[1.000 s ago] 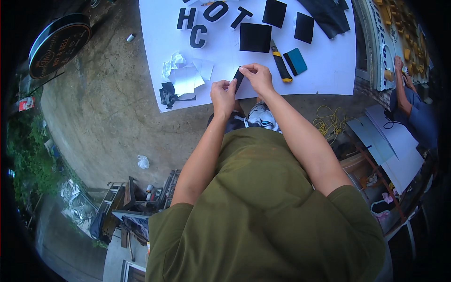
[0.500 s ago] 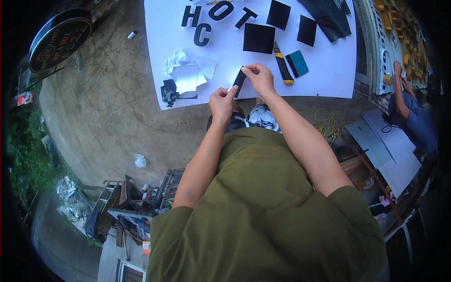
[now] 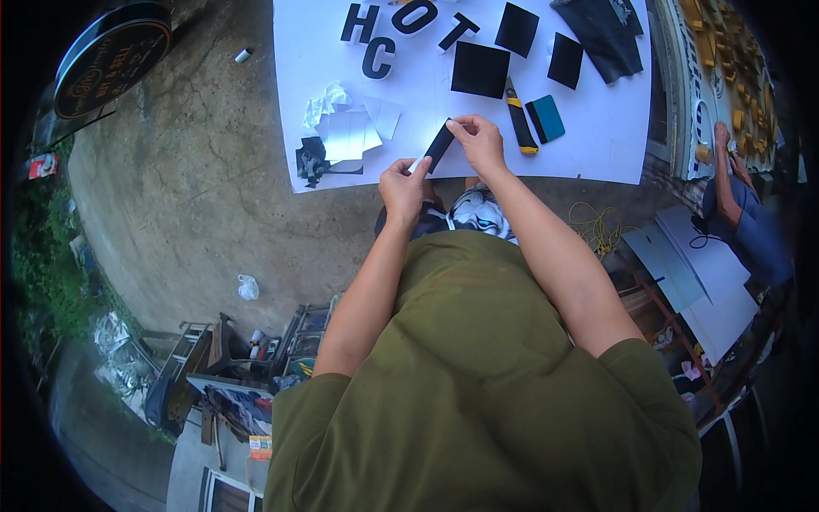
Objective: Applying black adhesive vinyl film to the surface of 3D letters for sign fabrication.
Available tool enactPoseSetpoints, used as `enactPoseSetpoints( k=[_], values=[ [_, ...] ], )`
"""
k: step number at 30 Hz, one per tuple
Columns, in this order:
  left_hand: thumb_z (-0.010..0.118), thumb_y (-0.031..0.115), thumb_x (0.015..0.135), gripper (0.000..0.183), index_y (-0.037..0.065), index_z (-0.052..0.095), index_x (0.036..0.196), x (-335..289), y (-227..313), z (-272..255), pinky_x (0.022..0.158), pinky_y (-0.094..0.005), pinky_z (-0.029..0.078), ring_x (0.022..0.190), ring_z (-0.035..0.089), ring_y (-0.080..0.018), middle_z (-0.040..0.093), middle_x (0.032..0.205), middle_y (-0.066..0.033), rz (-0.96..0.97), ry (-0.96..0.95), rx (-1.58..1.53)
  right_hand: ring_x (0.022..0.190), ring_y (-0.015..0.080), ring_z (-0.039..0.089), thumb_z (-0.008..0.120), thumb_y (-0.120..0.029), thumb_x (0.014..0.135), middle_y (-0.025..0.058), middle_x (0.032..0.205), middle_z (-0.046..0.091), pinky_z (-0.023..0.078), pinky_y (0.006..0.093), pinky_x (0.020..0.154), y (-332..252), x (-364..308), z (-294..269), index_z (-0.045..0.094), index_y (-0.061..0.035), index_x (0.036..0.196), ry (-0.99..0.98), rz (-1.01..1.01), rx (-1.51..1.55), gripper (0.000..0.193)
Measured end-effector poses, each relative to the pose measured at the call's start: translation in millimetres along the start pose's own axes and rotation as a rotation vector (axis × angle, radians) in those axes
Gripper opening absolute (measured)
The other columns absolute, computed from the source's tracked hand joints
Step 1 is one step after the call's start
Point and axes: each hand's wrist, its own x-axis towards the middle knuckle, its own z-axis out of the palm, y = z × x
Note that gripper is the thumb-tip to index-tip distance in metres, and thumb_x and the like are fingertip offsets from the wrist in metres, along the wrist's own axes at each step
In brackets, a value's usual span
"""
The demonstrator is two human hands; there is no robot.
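Black strip [image 3: 439, 147] was pinched at lower end by left hand [image 3: 401, 188], upper end by right hand [image 3: 480, 143], near yellow-black utility knife [image 3: 520, 121].

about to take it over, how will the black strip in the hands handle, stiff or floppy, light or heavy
The strip is probably light: a mere pinch from the left hand and right hand holds it. It looks thin, so may flop if one end is freed, though it spans straight between them.

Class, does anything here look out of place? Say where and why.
Crumpled pale scraps and a ragged black piece clutter the near-left corner of the tabletop, unlike the neat black squares; a whitish bag lies stray on the ground.
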Motion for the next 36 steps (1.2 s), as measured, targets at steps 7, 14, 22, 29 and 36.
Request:
enactPoseSetpoints(
  k=[7, 14, 22, 29, 36],
  values=[
    [0.081, 0.022, 0.087, 0.025, 0.0, 0.07, 0.08, 0, -1, -6, 0.055, -0.0246, 0.035, 0.062, 0.045, -0.0058, 0.061, 0.071, 0.0012, -0.034, -0.057, -0.057, 0.078, 0.0207, 0.069, 0.079, -0.035, 0.085, 0.0094, 0.085, 0.074, 0.053, 0.0347, 0.073, 1, 0, -1, 0.075, -0.0046, 0.098, 0.01, -0.013, -0.026, 0.033],
    [0.078, 0.016, 0.089, 0.02, 0.0, 0.068, 0.08, 6, -15, -5, 0.063, -0.0241, 0.044, 0.069, 0.054, -0.0063, 0.065, 0.077, -0.0019, 0.079, -0.063, -0.188, 0.079, 0.0216, 0.07, 0.078, -0.034, 0.085, 0.0106, 0.085, 0.074, 0.054, 0.0351, 0.073, -5, -5, 1, 0.074, -0.0034, 0.097, 0.029, -0.062, -0.055, 0.033],
    [0.075, 0.016, 0.092, 0.018, 0.003, 0.066, 0.082, 4, -15, -7, 0.07, -0.024, 0.046, 0.077, 0.056, -0.0068, 0.066, 0.083, -0.0016, -0.068, -0.136, -0.257, 0.077, 0.0203, 0.069, 0.081, -0.035, 0.082, 0.0098, 0.083, 0.072, 0.054, 0.0337, 0.071, -5, -16, 4, 0.068, -0.0019, 0.107, 0.077, -0.099, -0.099, 0.044],
    [0.075, 0.017, 0.092, 0.02, 0.004, 0.064, 0.081, -2, -14, -9, 0.07, -0.0223, 0.043, 0.075, 0.053, -0.006, 0.064, 0.082, -0.0002, -0.013, -0.186, -0.346, 0.08, 0.0221, 0.066, 0.084, -0.036, 0.078, 0.0091, 0.084, 0.069, 0.053, 0.036, 0.074, 6, -21, 8, 0.066, -0.0033, 0.109, 0.063, -0.208, -0.141, 0.049],
    [0.075, 0.019, 0.091, 0.021, 0.002, 0.065, 0.083, 5, -20, -14, 0.072, -0.0234, 0.046, 0.079, 0.055, -0.0084, 0.068, 0.088, -0.005, -0.068, -0.227, -0.275, 0.094, 0.026, 0.064, 0.085, -0.045, 0.074, 0.01, 0.098, 0.068, 0.047, 0.0424, 0.089, 9, -24, 10, 0.061, -0.0072, 0.12, 0.02, -0.219, -0.23, 0.064]
  ],
)
